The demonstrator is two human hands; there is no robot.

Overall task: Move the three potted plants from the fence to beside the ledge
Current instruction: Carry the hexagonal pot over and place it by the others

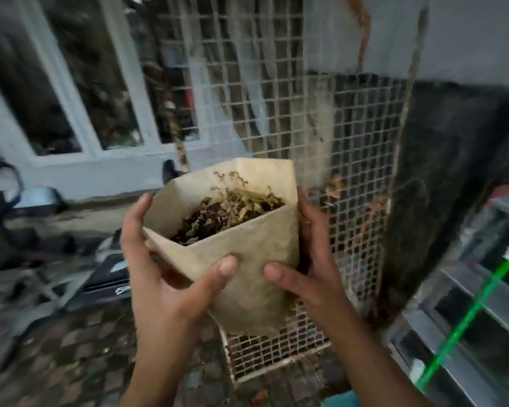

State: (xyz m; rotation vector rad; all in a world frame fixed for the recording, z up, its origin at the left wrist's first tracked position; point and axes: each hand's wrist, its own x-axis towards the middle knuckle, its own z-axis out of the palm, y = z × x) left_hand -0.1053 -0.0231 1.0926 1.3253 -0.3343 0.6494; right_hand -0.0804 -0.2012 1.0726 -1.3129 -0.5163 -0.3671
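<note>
The beige pot (247,259) of dry plant (232,207) was held tilted just in front of the mesh fence (350,142), left hand (159,259) and right hand (309,259) each in a closed grip on its sides.

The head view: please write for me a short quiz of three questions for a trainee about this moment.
1. True or false: the beige pot rests on the ground.
2. How does the person hold it?
A. left hand only
B. both hands, one on each side
C. right hand only
3. Fill in: directly behind the pot stands a wire ____ fence.

Key:
1. False; it is lifted above the paved ground.
2. B
3. mesh
</note>
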